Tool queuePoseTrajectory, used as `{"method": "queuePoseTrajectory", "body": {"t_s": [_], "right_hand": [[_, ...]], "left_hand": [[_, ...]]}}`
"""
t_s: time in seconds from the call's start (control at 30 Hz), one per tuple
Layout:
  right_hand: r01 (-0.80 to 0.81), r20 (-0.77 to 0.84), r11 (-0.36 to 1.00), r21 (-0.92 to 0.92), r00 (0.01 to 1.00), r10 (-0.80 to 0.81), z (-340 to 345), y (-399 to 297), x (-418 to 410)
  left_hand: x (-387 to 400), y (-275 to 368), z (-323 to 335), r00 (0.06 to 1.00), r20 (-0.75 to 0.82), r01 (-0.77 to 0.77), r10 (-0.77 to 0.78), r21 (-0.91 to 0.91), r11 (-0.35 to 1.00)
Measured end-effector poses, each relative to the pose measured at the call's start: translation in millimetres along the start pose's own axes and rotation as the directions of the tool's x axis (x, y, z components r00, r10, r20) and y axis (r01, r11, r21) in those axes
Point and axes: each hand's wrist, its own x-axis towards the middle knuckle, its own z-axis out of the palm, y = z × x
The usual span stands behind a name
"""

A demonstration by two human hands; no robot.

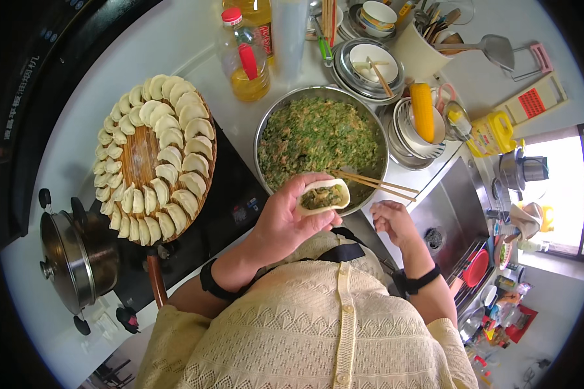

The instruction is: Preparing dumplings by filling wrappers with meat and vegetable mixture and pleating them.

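My left hand [292, 214] cups a round dumpling wrapper [344, 193] with green filling [322, 197] in its middle, its edges unsealed. To the right, my right hand [392, 219] has curled fingers and holds nothing that I can see; whether its fingertips touch is unclear. Just beyond both hands stands a big steel bowl [259, 146] of green and pinkish chopped filling [321, 131]. A pair of wooden chopsticks [384, 185] leans over its near right rim. On the left, rows of folded dumplings [197, 129] ring a round wooden board [138, 155].
The board lies over a black cooktop [233, 180], near a lidded steel pot [73, 257]. Oil bottles [246, 63] stand behind the bowl. Stacked dishes [370, 63], a corn cob [422, 112] in a bowl and a steel sink [443, 219] are on the right.
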Motion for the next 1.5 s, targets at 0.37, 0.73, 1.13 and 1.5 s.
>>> {"method": "queuePoseTrajectory", "body": {"t_s": [0.37,0.73,1.13,1.5], "right_hand": [[0.506,0.468,0.862,-0.002,0.763,-0.447,120,-67,-94],[0.873,0.314,0.469,-0.135,0.487,-0.815,131,-59,-95],[0.941,0.277,0.272,-0.199,0.32,-0.906,133,-58,-92],[0.91,0.271,0.298,-0.289,0.376,-0.886,127,-56,-95]], "left_hand": [[-1,19,17,0.984,0.064,-0.178,0.167,0.427,0.887],[1,25,25,0.935,0.077,-0.338,0.347,0.492,0.802],[2,25,31,0.942,0.004,-0.303,0.336,0.441,0.844],[3,18,32,0.91,-0.052,-0.342,0.412,0.47,0.814]]}}
